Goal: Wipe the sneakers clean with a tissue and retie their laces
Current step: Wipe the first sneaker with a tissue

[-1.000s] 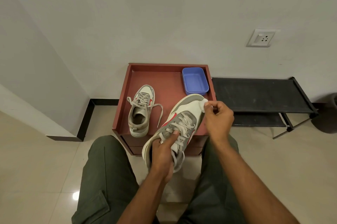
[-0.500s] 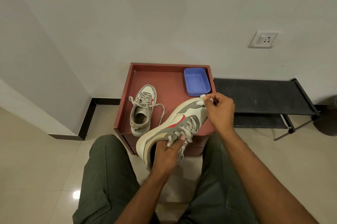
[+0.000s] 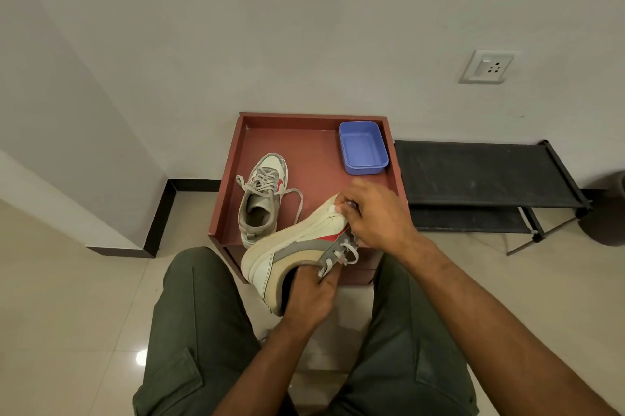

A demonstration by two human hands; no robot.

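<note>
Head view, centre of frame: held sneaker (image 3: 291,256) tipped sole-outward, left hand (image 3: 309,293) clamped inside its collar to steady it, right hand (image 3: 375,212) pinching the tissue (image 3: 339,208) against the toe for wiping. Just above-left, second sneaker (image 3: 262,199) parked on the red tray (image 3: 314,151), laces loose, presumably awaiting its turn.

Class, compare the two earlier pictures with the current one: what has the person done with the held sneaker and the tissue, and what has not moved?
The held sneaker has been rolled onto its side by the left hand, its sole edge now facing up. The right hand, pinching the tissue, has shifted from the toe tip onto that sole edge. The other sneaker, the blue container and the red tray stayed put.
</note>
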